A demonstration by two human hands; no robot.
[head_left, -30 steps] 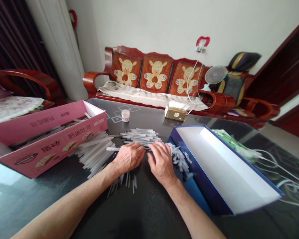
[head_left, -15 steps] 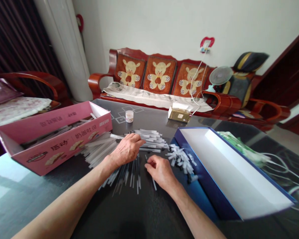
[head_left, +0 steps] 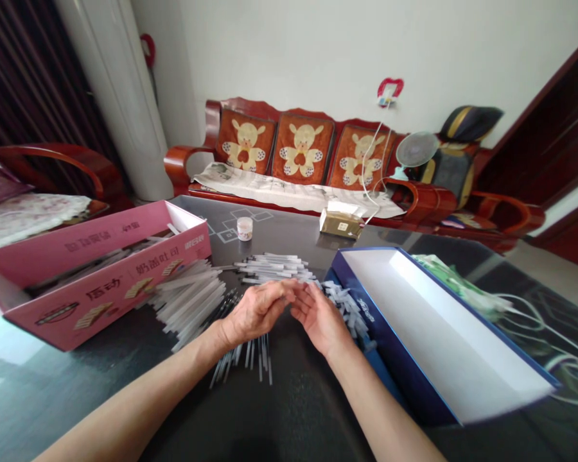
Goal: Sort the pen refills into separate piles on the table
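My left hand (head_left: 260, 311) and my right hand (head_left: 318, 321) meet over the middle of the dark table. The left fingers are bent and pressed together at the tips; anything in them is hidden. The right hand shows its palm, its fingers stretched toward the left fingertips. Under my left wrist lies a fan of thin dark sticks with pale ends (head_left: 250, 356), like pen refills. Left of it spreads a heap of translucent plastic tubes (head_left: 192, 298). A stack of whitish-tipped sticks (head_left: 274, 264) lies just beyond my hands. Short white plastic pieces (head_left: 344, 301) are piled beside my right hand.
A long pink box (head_left: 139, 273) holding more sticks stands at the left. An open blue box (head_left: 443, 333) with a white inside stands at the right. Farther back are a small white cup (head_left: 245, 229) and a tissue box (head_left: 341, 221). White cables (head_left: 530, 311) lie at far right.
Both hands have come together; the right rose from the table and turned its palm up. The thin stick it held no longer shows. The view has shifted slightly.
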